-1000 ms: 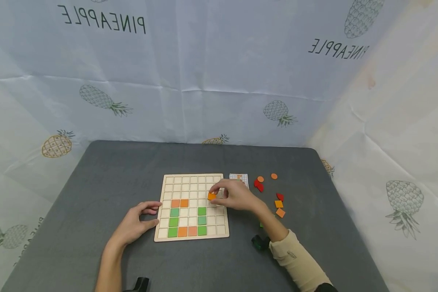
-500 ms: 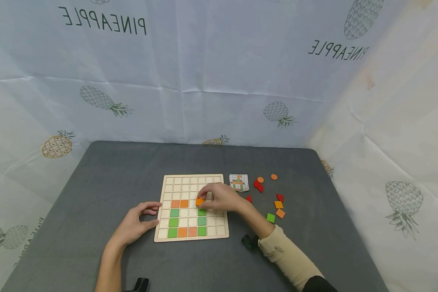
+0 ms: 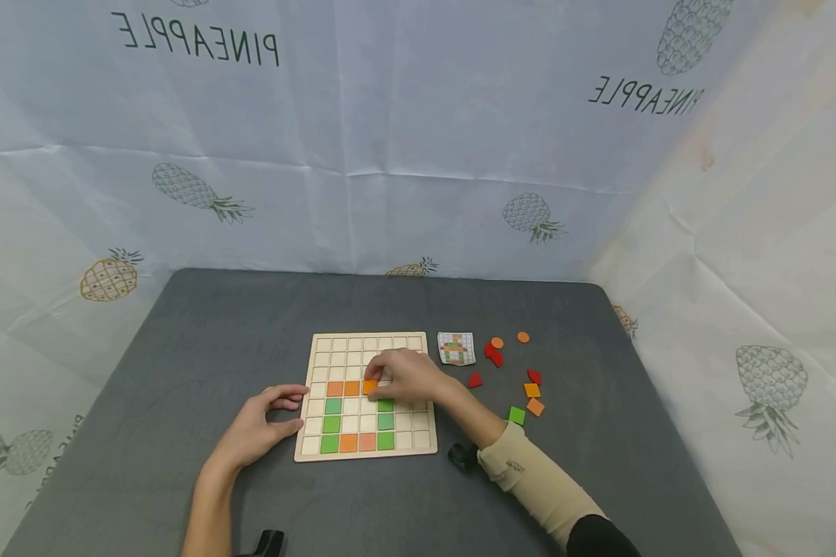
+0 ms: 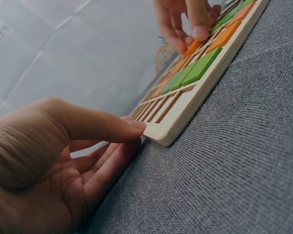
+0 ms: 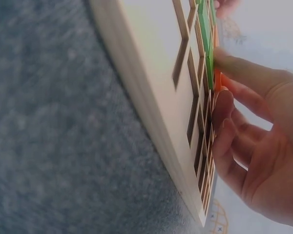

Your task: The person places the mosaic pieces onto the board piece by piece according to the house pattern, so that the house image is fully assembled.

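A wooden grid board lies on the table, with green, teal and orange square tiles set in some of its cells. My right hand pinches an orange square tile between thumb and fingers, at the cell right of two orange tiles in the same row. In the right wrist view, the fingers of the right hand are close against the grid. My left hand rests at the board's left edge, its thumb and fingers spread apart. The left wrist view shows the left thumb touching the board's near corner.
A small printed pattern card lies right of the board. Beyond it are loose orange discs, red pieces, an orange-yellow square, an orange square and a green square. A patterned cloth hangs behind the table.
My right hand has moved left and slightly nearer across the board with the orange tile, to the cell beside the two orange ones. The left hand has stayed put.
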Available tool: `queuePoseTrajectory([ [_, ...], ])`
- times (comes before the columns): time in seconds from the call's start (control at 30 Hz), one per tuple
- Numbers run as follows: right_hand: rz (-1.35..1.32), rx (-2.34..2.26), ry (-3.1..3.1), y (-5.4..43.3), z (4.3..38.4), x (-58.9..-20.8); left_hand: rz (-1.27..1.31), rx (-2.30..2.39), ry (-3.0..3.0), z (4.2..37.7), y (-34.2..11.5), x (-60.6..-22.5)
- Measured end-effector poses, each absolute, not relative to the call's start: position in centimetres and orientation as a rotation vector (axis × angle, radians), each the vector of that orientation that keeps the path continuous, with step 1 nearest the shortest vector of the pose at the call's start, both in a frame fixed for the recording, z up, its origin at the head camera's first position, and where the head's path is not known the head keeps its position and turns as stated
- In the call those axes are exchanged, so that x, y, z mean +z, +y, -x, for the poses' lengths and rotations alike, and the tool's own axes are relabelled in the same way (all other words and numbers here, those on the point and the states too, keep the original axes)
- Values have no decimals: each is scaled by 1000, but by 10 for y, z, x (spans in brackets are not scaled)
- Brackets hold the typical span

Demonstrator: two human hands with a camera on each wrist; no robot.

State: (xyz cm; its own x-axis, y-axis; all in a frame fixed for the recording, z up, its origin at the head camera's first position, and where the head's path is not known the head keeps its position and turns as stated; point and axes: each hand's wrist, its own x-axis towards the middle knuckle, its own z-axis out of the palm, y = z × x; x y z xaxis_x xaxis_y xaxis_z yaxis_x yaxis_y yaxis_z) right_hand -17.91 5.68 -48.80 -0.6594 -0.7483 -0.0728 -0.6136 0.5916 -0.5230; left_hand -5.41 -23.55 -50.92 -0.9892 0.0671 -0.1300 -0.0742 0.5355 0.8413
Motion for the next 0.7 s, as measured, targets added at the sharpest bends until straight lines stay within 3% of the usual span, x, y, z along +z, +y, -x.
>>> queuePoseTrajectory([
  [0.7,1112,-743,2525,64,176,-477,29,1420,2627,54,-234,-509],
])
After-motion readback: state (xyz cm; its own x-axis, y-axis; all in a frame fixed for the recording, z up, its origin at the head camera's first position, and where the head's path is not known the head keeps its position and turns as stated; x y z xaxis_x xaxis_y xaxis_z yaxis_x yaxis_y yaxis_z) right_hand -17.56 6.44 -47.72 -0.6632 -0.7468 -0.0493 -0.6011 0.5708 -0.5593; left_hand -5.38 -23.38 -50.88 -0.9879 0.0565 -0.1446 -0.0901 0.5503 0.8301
